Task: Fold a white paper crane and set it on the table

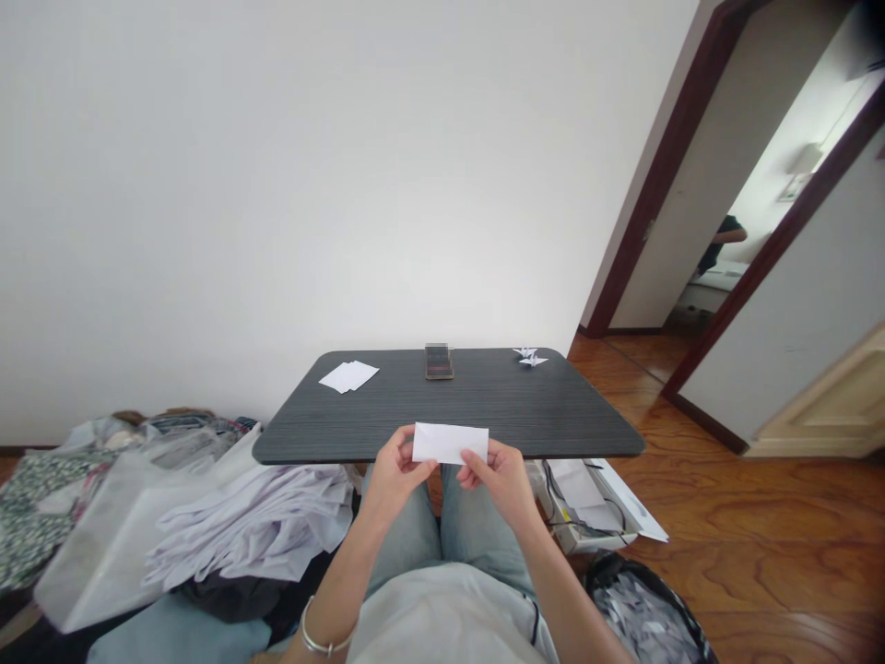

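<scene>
A white folded sheet of paper [449, 443], wider than it is tall, is held up at the front edge of the dark table [442, 406]. My left hand [397, 468] pinches its left end between thumb and fingers. At the right end my right hand [499, 472] grips it, the thumb lying on the lower right of its face. Loose white paper squares [349, 376] lie on the table's left side. Two white folded paper cranes [532, 358] rest near the far right corner. Between them, at the back, is a phone [439, 361].
Piled clothes [263, 526] and clear plastic [124, 526] lie left of the table. A white box with cables [587, 507] and a black bag of paper scraps [643, 609] stand on the wooden floor at right. Through the doorway [691, 184] part of a person [725, 235] shows.
</scene>
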Tool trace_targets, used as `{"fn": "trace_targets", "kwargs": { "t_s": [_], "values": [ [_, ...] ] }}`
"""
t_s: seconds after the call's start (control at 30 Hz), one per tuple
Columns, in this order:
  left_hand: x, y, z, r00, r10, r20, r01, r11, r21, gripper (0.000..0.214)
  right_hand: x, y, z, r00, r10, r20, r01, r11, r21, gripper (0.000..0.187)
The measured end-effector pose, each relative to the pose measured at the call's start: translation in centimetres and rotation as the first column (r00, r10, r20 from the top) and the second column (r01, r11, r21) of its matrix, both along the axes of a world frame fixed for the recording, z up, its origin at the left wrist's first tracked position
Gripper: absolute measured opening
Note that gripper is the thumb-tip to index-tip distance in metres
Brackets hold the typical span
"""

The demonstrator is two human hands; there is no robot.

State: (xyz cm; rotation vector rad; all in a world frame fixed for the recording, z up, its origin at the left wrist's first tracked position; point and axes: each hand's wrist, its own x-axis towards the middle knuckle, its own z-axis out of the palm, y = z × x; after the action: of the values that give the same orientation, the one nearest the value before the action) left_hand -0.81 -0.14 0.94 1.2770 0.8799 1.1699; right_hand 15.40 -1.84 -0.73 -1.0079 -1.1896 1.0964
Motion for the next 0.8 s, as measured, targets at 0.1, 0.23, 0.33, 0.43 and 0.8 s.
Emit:
{"fn": "trace_targets", "kwargs": {
  "t_s": [0.1,0.23,0.33,0.43,0.8],
  "values": [
    [-0.8,0.3,0.1,0.998,0.047,-0.042,-0.047,0.999,0.019,0.052,0.1,0.1,0.0,1.000,-0.012,-0.018,0.012,1.000,-0.007,0.032],
    [-2.0,0.6,0.3,0.992,0.090,-0.083,-0.088,0.996,0.032,0.054,0.2,0.1,0.1,0.999,-0.031,-0.033,0.031,0.999,-0.010,0.033],
    [-2.8,0.7,0.6,0.988,0.113,-0.102,-0.110,0.993,0.038,0.051,0.4,0.1,0.2,0.998,-0.055,-0.041,0.055,0.998,-0.015,0.033],
    [-3.0,0.6,0.8,0.989,0.125,-0.078,-0.122,0.992,0.043,0.048,0.4,0.1,0.4,0.997,-0.058,-0.056,0.057,0.998,-0.026,0.033],
    [-0.4,-0.3,0.1,0.971,0.002,-0.238,0.020,0.996,0.091,0.025,-0.7,-0.3,0.0,0.991,0.123,-0.055,-0.128,0.988,-0.092,0.028]
  ]
}}
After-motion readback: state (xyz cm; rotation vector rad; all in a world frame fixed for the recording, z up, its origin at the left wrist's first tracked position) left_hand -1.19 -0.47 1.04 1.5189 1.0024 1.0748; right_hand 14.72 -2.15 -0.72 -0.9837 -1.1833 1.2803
